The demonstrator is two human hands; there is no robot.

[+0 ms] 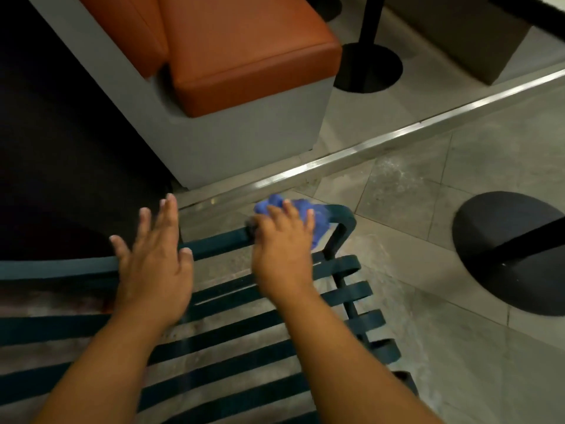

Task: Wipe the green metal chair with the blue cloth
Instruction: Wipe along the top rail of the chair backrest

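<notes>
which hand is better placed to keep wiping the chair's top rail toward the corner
Right. The right hand already presses the blue cloth on the green chair rail beside the corner. The left hand rests open on the rail, without a cloth.

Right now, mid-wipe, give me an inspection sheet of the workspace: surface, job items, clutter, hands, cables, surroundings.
Surface: grey tiled floor with a metal strip across it.
Job's things: green metal chair, slatted; blue cloth bunched on the top rail near its corner.
Clutter: nothing seen.
Hands: left hand flat, fingers spread, over the rail; right hand presses the cloth onto the rail.
Cables: nothing seen.
Surroundings: orange cushioned bench; black round table bases.
</notes>
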